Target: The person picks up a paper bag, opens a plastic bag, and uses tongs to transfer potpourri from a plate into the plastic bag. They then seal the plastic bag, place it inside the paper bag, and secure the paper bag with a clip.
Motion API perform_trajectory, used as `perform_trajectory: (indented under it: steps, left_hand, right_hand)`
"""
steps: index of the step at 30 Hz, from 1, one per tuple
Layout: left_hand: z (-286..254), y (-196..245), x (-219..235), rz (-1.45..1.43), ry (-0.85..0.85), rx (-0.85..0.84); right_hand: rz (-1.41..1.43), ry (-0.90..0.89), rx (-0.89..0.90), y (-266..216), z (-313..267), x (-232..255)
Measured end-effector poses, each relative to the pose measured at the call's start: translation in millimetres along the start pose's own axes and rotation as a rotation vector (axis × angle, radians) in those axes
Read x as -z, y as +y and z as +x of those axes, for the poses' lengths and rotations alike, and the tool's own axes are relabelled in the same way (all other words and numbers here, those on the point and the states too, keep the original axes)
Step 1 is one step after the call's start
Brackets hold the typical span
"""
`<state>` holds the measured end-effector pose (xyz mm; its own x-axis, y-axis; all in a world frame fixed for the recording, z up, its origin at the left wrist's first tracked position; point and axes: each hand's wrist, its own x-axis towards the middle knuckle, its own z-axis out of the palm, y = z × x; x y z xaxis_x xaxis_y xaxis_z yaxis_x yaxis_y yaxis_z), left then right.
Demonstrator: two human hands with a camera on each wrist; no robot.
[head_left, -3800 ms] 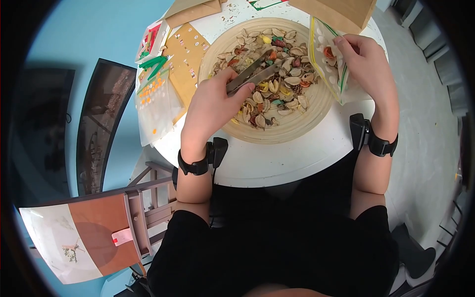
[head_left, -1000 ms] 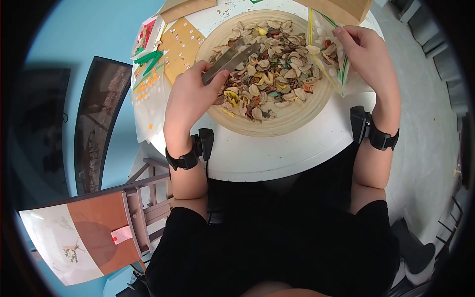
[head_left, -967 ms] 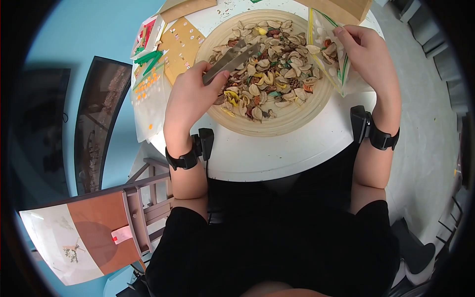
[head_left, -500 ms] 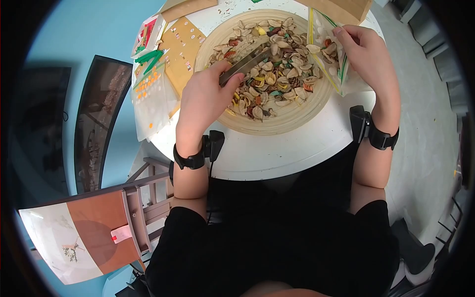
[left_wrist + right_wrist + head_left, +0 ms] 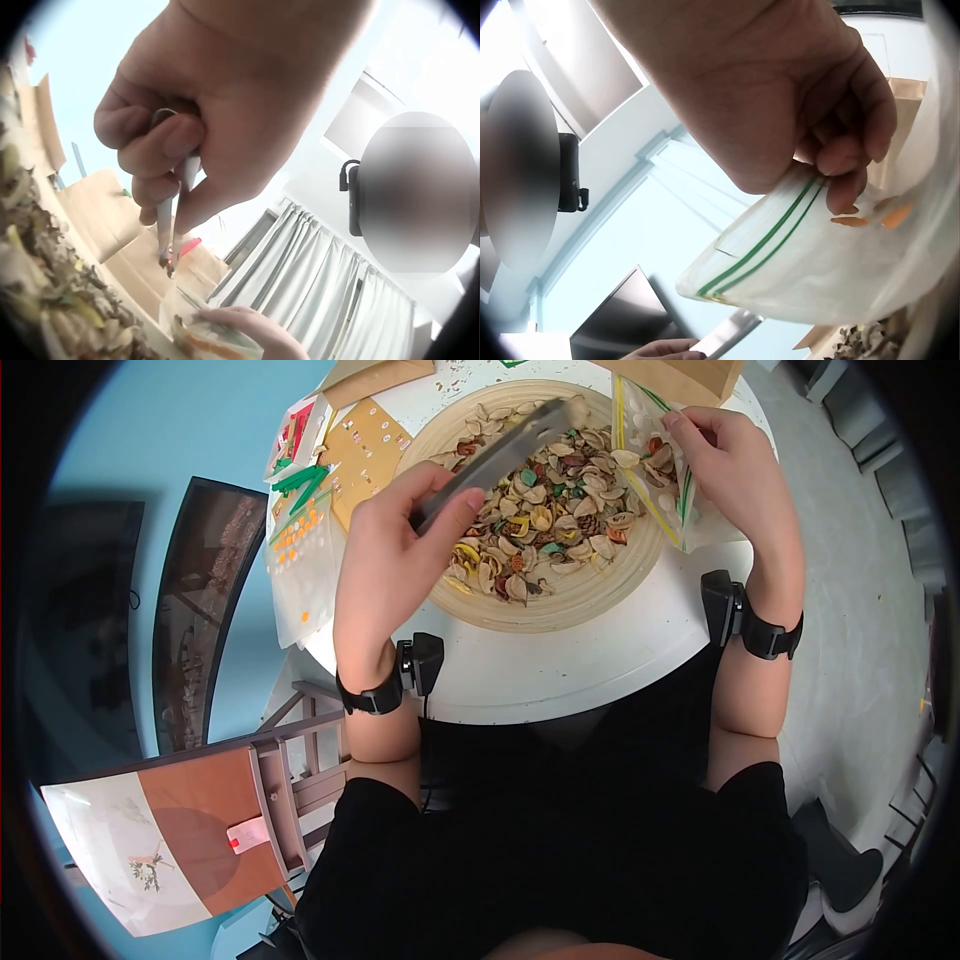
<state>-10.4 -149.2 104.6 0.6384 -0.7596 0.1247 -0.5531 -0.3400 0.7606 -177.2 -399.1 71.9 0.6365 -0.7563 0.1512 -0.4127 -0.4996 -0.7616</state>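
My left hand point(image 5: 395, 550) grips metal tongs point(image 5: 500, 458) over the round wooden plate point(image 5: 595, 595). Their tips sit close together with a pale dried petal point(image 5: 577, 412) at the end, at the plate's far right part. In the left wrist view, fingers and thumb squeeze the tongs point(image 5: 166, 225). On the plate spreads potpourri point(image 5: 540, 520) of beige, yellow, green and reddish pieces. My right hand point(image 5: 735, 472) pinches the edge of a clear zip bag point(image 5: 645, 485), whose mouth gapes toward the plate. Inside the bag show several dried pieces, among them orange ones point(image 5: 896, 216).
Brown paper bags point(image 5: 690, 382) stand behind the plate. On the left lie a speckled brown sheet point(image 5: 362, 450), green strips point(image 5: 300, 478) and another clear bag with orange dots point(image 5: 305, 585). The white table point(image 5: 530, 680) has a round front edge.
The tongs swept from the plate's left into the potpourri and closed. Now they are lifted toward the far right with a pale petal at the tips. My right hand and bag barely shifted.
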Motion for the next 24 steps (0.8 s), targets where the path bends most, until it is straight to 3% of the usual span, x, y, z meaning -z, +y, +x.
perform_trajectory:
  steps: [2, 5, 8, 11, 14, 17, 21, 24]
  left_hand:
    - [-3.2, 6.8, -6.3, 0.011, -0.031, -0.078]
    - [-4.6, 16.9, -23.5, 0.069, -0.039, -0.064]
    - [1.5, 0.6, -17.2, 0.084, 0.036, -0.067]
    - [2.5, -1.4, -7.8, 0.033, 0.072, 0.023]
    - [3.5, 3.1, -3.9, -0.044, 0.090, 0.076]
    - [9.5, -6.8, 0.5, 0.105, 0.122, 0.034]
    - [11.5, -4.2, 1.5, 0.158, 0.082, 0.073]
    - [13.7, -3.4, 4.1, 0.209, 0.059, 0.109]
  right_hand:
    - [-0.005, -0.022, -0.001, -3.5, -1.2, 0.5]
    - [0.011, 0.000, 0.023, 0.5, -0.6, 2.4]
    - [0.076, 0.002, 0.005, 10.9, 3.2, 17.5]
    - [0.090, 0.093, -0.076, 16.5, 4.2, 33.9]
    - [0.140, 0.074, -0.051, 11.7, -4.9, 44.8]
    - [0.187, 0.234, 0.027, 16.7, -10.5, 59.2]
    - [-0.030, 0.207, 0.000, 21.5, -9.9, 62.5]
    - [0.175, 0.360, 0.071, 4.0, -29.8, 73.5]
